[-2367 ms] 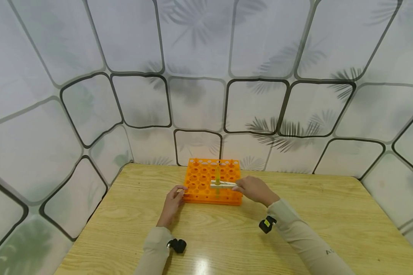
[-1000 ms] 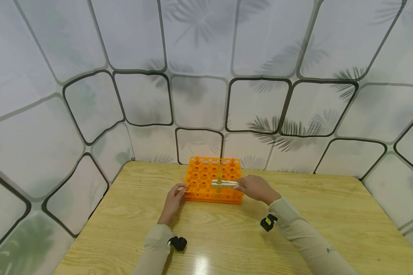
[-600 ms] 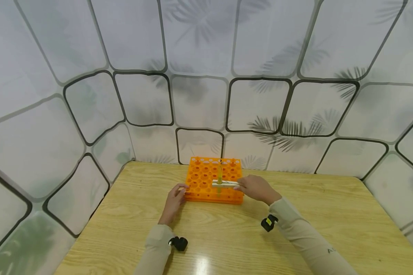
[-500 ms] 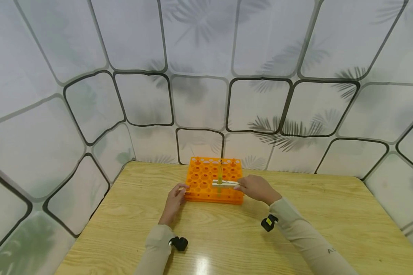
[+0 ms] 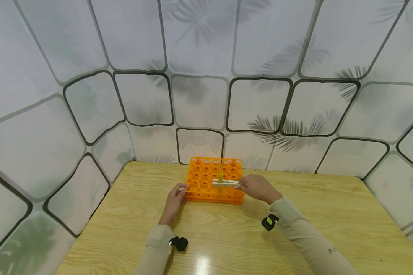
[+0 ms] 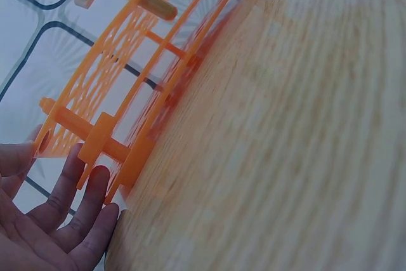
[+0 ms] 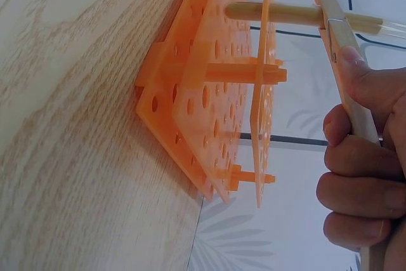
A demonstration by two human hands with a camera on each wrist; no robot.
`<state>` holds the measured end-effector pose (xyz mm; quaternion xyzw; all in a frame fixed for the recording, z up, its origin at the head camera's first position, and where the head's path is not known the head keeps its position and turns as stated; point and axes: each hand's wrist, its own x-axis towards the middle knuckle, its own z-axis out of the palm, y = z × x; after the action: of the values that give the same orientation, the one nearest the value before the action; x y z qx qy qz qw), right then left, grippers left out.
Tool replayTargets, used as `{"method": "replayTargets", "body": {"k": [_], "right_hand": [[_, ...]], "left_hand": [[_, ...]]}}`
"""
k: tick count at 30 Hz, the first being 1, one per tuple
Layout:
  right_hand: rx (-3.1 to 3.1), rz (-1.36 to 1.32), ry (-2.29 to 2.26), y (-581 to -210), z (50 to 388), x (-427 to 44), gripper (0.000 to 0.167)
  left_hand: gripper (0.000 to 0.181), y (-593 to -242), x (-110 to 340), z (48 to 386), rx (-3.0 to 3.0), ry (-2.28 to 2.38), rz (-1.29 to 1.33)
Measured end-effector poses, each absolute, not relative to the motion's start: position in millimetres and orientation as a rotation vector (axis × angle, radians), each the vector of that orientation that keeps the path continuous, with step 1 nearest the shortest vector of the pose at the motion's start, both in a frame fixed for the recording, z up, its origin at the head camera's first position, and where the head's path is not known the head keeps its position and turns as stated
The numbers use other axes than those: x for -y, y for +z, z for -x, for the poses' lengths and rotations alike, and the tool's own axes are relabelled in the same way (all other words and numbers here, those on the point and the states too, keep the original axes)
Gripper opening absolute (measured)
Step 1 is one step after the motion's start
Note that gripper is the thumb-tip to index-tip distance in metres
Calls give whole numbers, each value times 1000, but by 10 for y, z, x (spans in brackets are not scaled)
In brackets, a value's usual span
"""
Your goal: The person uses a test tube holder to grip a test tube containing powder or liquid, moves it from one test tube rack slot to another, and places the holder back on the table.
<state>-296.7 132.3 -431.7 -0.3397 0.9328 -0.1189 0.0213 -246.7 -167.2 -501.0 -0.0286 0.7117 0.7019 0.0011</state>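
An orange test tube rack (image 5: 197, 196) stands on the table. At its left end, the left hand (image 5: 173, 198) grips the corner; in the left wrist view, the thumb and index finger are at the upper plate and the other fingertips touch the lower tiers. The right hand (image 7: 371, 157) holds a wooden test tube holder (image 7: 333, 26), thumb pressed along it. Its jaws clamp a glass test tube (image 5: 220, 171) of yellow liquid. The tube stands upright through a hole in the rack's upper plate, its rounded bottom below that plate; whether it touches the middle tier I cannot tell.
The wood-grain table (image 5: 206, 229) extends around the rack. Just behind its rear edge hangs a patterned white curtain (image 5: 199, 103), which also runs along the left and right sides. A black wrist camera (image 5: 269, 222) sits on each sleeve.
Very little differs. The scene has shifted slightly in the head view; both hands, the holder and the tube keep nearly the same places against the rack.
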Motion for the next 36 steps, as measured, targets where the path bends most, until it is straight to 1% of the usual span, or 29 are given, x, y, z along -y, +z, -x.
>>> {"method": "replayTargets", "body": {"k": [7,10,16,36], "right_hand": [[-2882,1065,-399,-4289,2975,-1331,39],[-2877,1070,-409,-4271,2977,-1330,38],[-2884,1100,-410,-4230,2964,-1349,39],[-2902,1073,-352,-4117,3007,-1345,38]], "left_hand": [[27,-4878,1649,2386,-2247,2207,55],[27,-4900,1644,2397,-2244,2203,73],[31,-5075,1662,2469,-2283,2198,66],[32,-5076,1651,2473,-2312,2181,87]]}}
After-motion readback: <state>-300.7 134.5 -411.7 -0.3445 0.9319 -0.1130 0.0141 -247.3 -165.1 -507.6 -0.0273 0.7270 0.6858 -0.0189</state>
